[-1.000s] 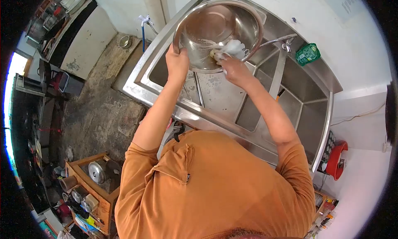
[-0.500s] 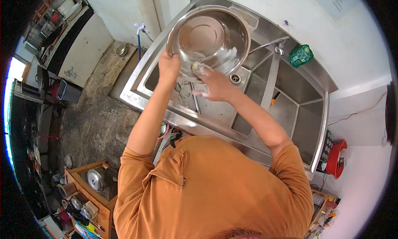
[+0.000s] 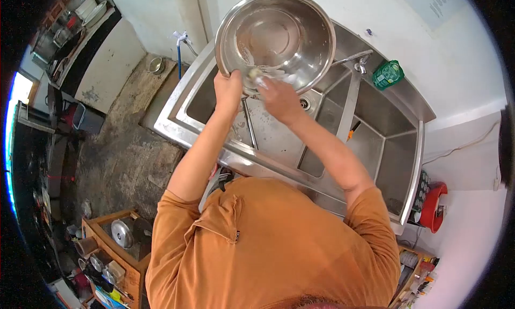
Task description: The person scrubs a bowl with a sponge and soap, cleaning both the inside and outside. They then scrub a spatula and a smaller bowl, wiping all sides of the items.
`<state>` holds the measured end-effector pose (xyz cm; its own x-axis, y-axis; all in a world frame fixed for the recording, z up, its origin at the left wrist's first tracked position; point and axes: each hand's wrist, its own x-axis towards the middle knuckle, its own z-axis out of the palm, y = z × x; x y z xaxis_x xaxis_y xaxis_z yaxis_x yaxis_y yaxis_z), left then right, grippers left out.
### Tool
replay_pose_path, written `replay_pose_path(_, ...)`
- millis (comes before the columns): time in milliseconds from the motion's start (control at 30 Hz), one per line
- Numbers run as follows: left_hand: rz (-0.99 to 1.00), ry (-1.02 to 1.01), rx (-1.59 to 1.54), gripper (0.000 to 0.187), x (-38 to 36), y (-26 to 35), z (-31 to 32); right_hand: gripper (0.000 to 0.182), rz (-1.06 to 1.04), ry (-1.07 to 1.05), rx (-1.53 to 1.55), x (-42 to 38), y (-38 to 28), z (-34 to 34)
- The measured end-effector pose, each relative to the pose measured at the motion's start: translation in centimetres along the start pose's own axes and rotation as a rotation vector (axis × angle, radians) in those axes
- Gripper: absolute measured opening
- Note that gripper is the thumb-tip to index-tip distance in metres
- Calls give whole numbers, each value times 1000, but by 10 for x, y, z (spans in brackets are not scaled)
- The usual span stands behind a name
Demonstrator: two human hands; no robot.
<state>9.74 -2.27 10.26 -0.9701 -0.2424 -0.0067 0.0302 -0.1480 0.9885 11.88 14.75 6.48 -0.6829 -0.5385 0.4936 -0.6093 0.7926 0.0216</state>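
Note:
A large steel basin (image 3: 268,32) is tilted above the left bowl of the metal sink (image 3: 179,108), with its inside facing me. My left hand (image 3: 229,89) grips the basin's rim at the lower left, thumb over the edge. Against the inner wall near the bottom, my right hand (image 3: 279,98) presses a small pale, sudsy scrubber (image 3: 256,74); its details are blurred. Wet streaks show on the basin's inside. Below the hands, a long metal utensil (image 3: 250,124) lies in the sink, close to the drain (image 3: 304,103).
A faucet (image 3: 360,59) rises behind the sink divider, beside a green pouch (image 3: 387,74). An orange-handled tool (image 3: 353,130) lies in the right bowl. A red container (image 3: 433,207) is right of the sink, and a wooden cabinet (image 3: 123,263) stands at lower left.
The basin has been raised and tipped further toward me, its rim now higher. My right hand has moved slightly up and right, its fingers more closed. Less foam shows inside the basin.

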Motion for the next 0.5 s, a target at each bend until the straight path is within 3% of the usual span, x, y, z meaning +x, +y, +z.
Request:
replay_pose_path(33,0,-5,-12,28,6,-5,-7,26,-8,-3,6,-8,17,5)
replay_pose_path(100,-72,-73,9,30,3,16,-20,25,288,319,561,-16,54,10)
replay_pose_path(133,-71,-68,3,30,3,18,-19,25,281,315,560,-17,61,14)
replay_pose_path(200,77,-16,147,31,-2,15,-9,25,182,-145,-396,-17,56,1)
replay_pose_path(233,81,-34,71,31,0,10,-1,26,261,-200,-203,-17,34,-1)
replay_pose_path(267,86,-41,63,31,3,8,4,26,263,-197,-213,-14,19,1)
replay_pose_path(333,149,-47,229,31,8,5,5,23,397,-307,175,-12,1,9)
replay_pose_path(367,177,-70,259,31,10,7,-2,23,401,-311,183,-19,8,17)
replay_pose_path(433,211,-75,250,31,12,14,-15,18,310,636,982,-35,39,31)
replay_pose_path(467,250,-80,231,31,13,15,-17,18,312,636,982,-35,45,21)
replay_pose_path(500,248,-83,230,31,12,13,-15,19,255,380,459,-32,50,2)
